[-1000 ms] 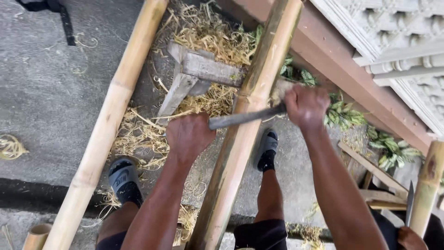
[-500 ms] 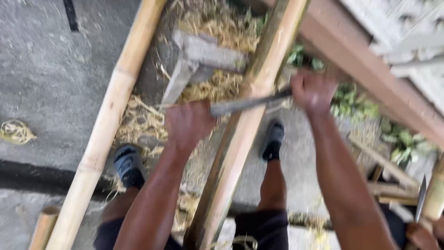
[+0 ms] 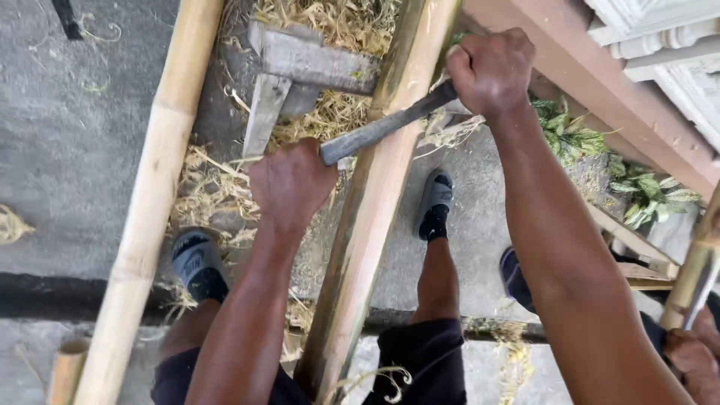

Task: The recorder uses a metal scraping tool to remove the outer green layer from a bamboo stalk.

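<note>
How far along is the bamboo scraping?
Done: pale shavings lie heaped on the ground, and the pole on the left looks pale and clean. In hand: the left hand and right hand each grip one end of a blade set across the middle pole. Left: that pole's surface looks greenish and darker below the blade, so much of it seems unscraped.

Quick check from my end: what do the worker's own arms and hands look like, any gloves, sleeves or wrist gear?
Left hand and right hand are bare: no gloves, rings, watch or bands visible. Both forearms are uncovered, with no sleeve in view. Dark shorts show below them.
</note>
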